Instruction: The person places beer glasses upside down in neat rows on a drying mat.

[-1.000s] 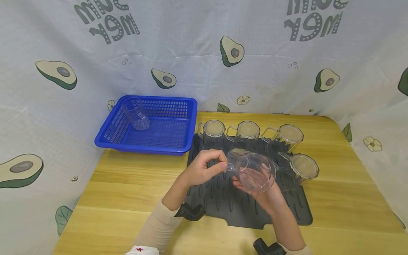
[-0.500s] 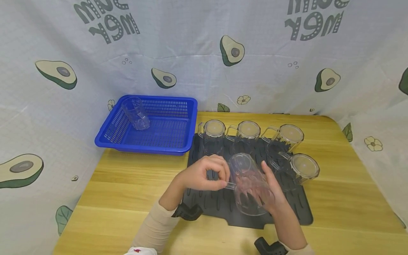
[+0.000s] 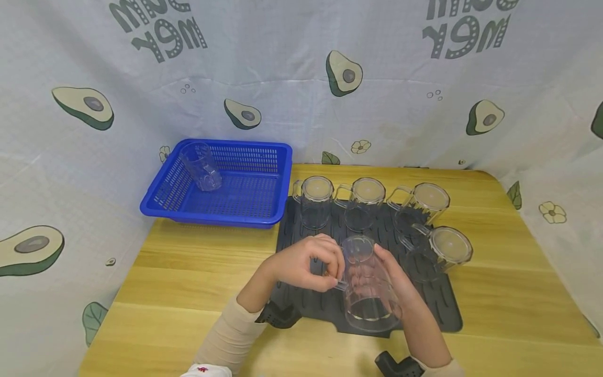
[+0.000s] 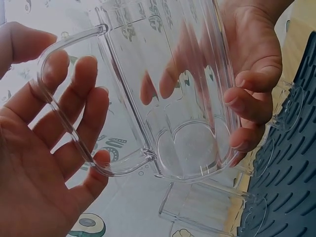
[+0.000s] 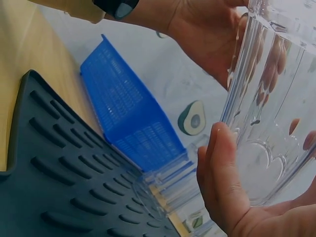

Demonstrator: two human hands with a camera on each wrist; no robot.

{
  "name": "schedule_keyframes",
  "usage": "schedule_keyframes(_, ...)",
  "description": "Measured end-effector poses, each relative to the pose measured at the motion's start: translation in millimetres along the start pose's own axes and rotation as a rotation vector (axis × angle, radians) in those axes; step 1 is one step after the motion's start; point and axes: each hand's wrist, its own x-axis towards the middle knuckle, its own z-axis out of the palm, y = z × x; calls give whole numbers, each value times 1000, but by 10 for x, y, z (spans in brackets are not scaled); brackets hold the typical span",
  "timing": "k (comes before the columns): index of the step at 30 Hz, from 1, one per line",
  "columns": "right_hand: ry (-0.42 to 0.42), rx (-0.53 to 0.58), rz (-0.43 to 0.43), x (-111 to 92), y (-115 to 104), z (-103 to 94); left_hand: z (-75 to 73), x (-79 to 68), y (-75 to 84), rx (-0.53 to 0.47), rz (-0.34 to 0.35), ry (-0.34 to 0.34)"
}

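Note:
A clear glass mug (image 3: 369,293) is held above the dark drying mat, its base pointing away and its rim towards the person. My left hand (image 3: 306,262) grips the mug's handle (image 4: 64,118), thumb on one side and fingers on the other in the left wrist view. My right hand (image 3: 400,285) holds the mug's body from the right, fingers curled round it close to the base, as the left wrist view shows. Through the glass, parts of the fingers show blurred. In the right wrist view the right thumb (image 5: 227,173) lies along the mug's side.
Several glass mugs (image 3: 367,191) stand upside down along the back and right of the ribbed drying mat (image 3: 325,301). To the left, a blue plastic basket (image 3: 216,222) holds another leaning glass mug (image 3: 202,170). A patterned curtain (image 3: 292,57) hangs behind the wooden table (image 3: 188,272).
The held mug has turned so its rim swings towards the person, and it has come lower. My right hand has shifted from beneath it to its right side; the left has kept the handle.

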Motion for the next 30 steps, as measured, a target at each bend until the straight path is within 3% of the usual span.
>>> schedule_keyframes(5, -5, -2, -40, -2, 13, 3, 4, -12, -7, 48, -20, 35)
schedule_keyframes(12, -26, 44, -106, -3, 39, -11, 5, -35, -17, 89, -133, 211)
schedule_keyframes(16, -18, 48, -167, -3, 58, -14, -2, -44, -23, 94, -171, 255)
schedule_keyframes(20, 93, -10, -242, -32, 80, 24, -1, -57, -23, 94, -202, 255)
schedule_keyframes(25, 297, -119, -235, -83, 74, 121, 17, -65, -21, 84, -261, 256)
schedule_keyframes(30, 348, -185, -277, -120, 37, 177, 32, -77, -26, 81, -298, 271)
